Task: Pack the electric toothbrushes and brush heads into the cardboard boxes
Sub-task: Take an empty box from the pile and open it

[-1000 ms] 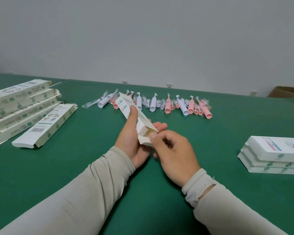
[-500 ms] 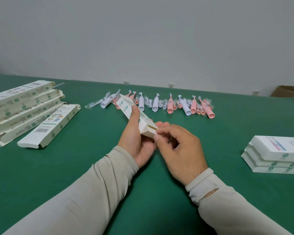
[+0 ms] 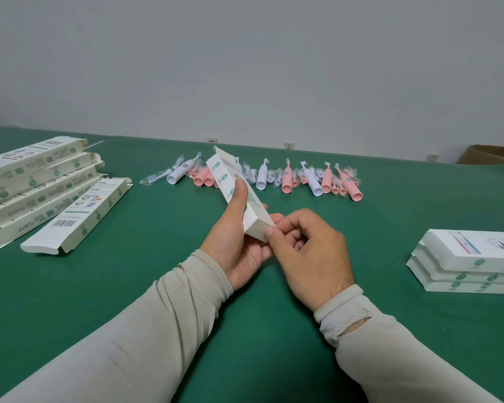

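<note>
My left hand (image 3: 236, 239) grips a long white cardboard box (image 3: 226, 175) with green dots, tilted up and away over the middle of the green table. My right hand (image 3: 306, 251) has its fingers curled, and its thumb presses the box's near end flap, which lies flat. Behind the box lies a row of pink toothbrushes (image 3: 287, 180) and white toothbrushes (image 3: 262, 177), with brush heads (image 3: 154, 178) in clear wrappers among them.
Several flat, unfilled boxes (image 3: 76, 213) are stacked at the left. A stack of three closed boxes (image 3: 472, 263) sits at the right edge. A brown carton (image 3: 489, 155) stands at the far right by the wall.
The near end flap of the held box, open a second ago, has been folded flat by my right thumb. The box has tilted slightly more upright.
</note>
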